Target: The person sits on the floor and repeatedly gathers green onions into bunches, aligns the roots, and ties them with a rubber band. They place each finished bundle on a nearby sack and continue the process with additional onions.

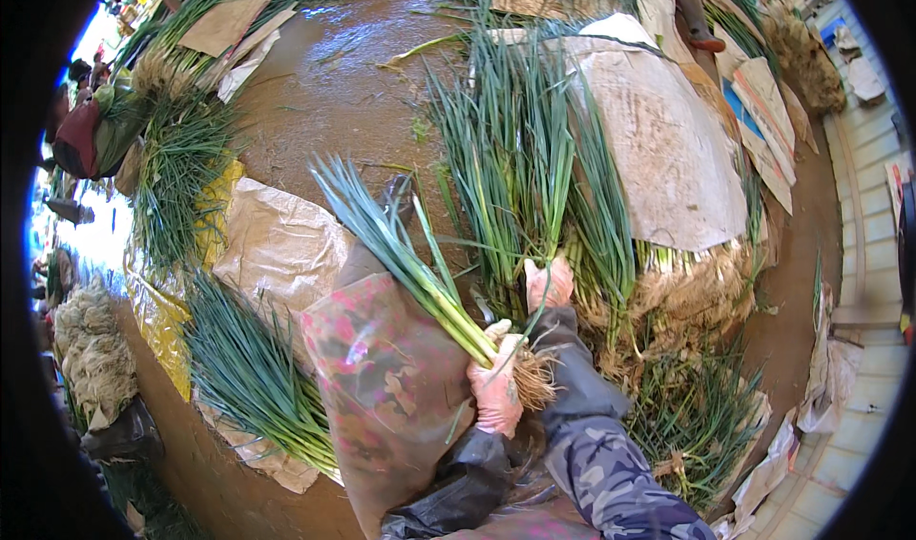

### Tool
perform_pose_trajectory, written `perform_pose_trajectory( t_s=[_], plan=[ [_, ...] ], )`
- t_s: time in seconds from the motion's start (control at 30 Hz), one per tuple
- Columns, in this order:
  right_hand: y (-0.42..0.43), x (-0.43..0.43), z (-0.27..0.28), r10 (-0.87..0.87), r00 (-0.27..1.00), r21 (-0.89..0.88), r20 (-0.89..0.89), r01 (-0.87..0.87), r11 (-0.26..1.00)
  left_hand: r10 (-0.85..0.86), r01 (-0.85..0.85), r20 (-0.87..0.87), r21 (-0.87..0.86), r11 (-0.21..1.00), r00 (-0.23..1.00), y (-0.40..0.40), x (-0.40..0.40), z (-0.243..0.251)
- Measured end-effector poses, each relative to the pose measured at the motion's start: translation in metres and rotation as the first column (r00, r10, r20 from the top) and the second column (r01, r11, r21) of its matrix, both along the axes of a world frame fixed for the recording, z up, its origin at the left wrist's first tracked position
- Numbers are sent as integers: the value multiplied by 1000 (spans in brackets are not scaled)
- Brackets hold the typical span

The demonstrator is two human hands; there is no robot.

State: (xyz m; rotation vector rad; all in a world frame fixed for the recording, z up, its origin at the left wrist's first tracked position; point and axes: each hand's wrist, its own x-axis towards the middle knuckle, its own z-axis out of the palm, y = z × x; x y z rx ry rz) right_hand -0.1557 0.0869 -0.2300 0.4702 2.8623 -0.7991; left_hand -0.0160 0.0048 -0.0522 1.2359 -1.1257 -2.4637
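Observation:
My left hand [499,390], in a pinkish glove, is closed around a small bunch of green onions [422,282] just above its roots [535,377]. The bunch slants across my lap, leaves toward the upper left. Farther forward, my gloved right hand [549,282] grips green onion stalks [554,189] at the near end of a leafy pile [494,146]. One thin leaf hangs from that hand toward the left one. Over my lap lies a shiny apron [386,382] with a pink and brown pattern.
Left of my lap, more green onions [250,368] lie on woven sacking [286,239]. At right, a pale sack [658,139] covers a stack with its roots [694,289] exposed. Loose leaf scraps [687,418] lie nearer me. Wet brown floor [315,103] stretches ahead; another person's boot [694,18] shows beyond.

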Motion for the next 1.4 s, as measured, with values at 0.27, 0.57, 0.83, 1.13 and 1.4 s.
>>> perform_pose_trajectory(
  t_s=[0.27, 0.57, 0.83, 1.13, 1.4],
  plan=[
    [15, 21, -15, 99, 988, -199, -117, -121, 973, -13, 10, 43, 84, 996, 999, -17, -49, -59],
    [-1, -30, 25, 225, 864, -588, 451, 98, 803, 103, -91, 235, -62, 994, 967, -65, -113, -217],
    [29, -55, 25, 90, 904, -758, 419, 293, 584, -292, 326, 362, -36, 945, 885, -32, -146, -238],
    [102, -39, 297, 5, 997, -758, 73, 52, 650, -309, 332, -135, 224, 916, 942, 81, -137, -11],
    [262, 11, 257, -346, 902, -634, 258, 428, 644, -725, 710, -37, 242, 661, 688, 128, -79, -31]
  ],
)
